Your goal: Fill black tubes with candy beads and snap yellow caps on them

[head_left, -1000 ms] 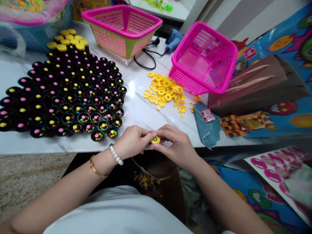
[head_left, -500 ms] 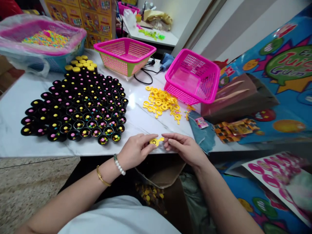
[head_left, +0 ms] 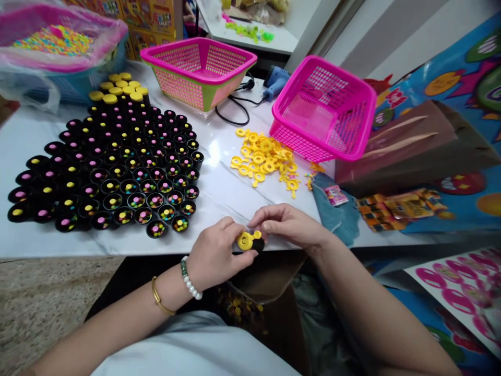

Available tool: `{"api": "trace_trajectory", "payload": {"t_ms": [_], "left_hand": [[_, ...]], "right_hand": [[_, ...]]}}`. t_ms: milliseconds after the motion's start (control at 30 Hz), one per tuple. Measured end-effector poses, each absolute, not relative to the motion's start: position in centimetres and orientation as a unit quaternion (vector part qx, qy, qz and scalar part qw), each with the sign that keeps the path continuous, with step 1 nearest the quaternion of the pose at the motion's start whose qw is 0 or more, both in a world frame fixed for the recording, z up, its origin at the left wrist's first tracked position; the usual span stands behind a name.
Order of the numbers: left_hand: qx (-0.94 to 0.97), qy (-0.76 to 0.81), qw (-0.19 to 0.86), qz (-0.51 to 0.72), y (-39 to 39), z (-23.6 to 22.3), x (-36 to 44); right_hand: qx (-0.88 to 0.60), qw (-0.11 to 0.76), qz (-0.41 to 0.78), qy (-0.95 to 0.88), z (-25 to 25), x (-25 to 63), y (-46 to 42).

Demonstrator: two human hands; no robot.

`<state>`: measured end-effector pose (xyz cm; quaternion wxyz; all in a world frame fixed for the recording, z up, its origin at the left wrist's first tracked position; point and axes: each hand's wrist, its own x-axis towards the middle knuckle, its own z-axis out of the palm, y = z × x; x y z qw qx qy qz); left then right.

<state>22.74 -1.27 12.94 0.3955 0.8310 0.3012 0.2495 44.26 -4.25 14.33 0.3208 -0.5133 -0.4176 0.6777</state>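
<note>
My left hand [head_left: 219, 250] pinches a yellow plastic ring piece [head_left: 245, 241] with a small side loop, at the table's front edge. Right beside that piece, between my two hands, is a small black cylindrical part [head_left: 258, 245], partly hidden by fingers. My right hand [head_left: 291, 225] is closed, its thumb and fingers bent close against these parts; what exactly they grip is hidden. Beyond my hands lies a pile of similar yellow ring pieces [head_left: 264, 156]. Many black cups [head_left: 143, 215] with pink or yellow centres and coloured beads stand to the left.
Behind stand a pink-and-green basket [head_left: 199, 81], a pink basket [head_left: 323, 109] and a blue glue gun [head_left: 277, 81] with its cord. Yellow-topped cups [head_left: 117, 90] and a basin of coloured pellets [head_left: 58, 47] are back left. A brown paper bag [head_left: 410, 146] leans at right.
A black part now shows beside the yellow piece between my hands. My right hand has moved slightly left, its fingers more bent. The camera view has shifted a little.
</note>
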Motion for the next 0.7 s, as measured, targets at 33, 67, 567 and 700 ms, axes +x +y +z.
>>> {"api": "trace_trajectory", "payload": {"t_ms": [33, 67, 567, 700], "left_hand": [[0.814, 0.305, 0.407, 0.282, -1.3, 13.0, 22.8], [0.797, 0.309, 0.416, 0.31, -1.3, 13.1, 22.8], [0.823, 0.301, 0.373, 0.305, -1.2, 12.0, 22.8], [0.83, 0.294, 0.367, 0.3, -1.3, 11.8, 22.9]], "right_hand": [[-0.521, 0.324, 0.666, -0.424, 14.3, 44.0, -4.3], [-0.532, 0.328, 0.651, -0.432, 14.4, 43.6, -4.5], [-0.55, 0.321, 0.648, -0.416, 14.7, 45.2, -6.0], [-0.537, 0.291, 0.631, -0.477, 15.4, 43.1, -3.6]]}}
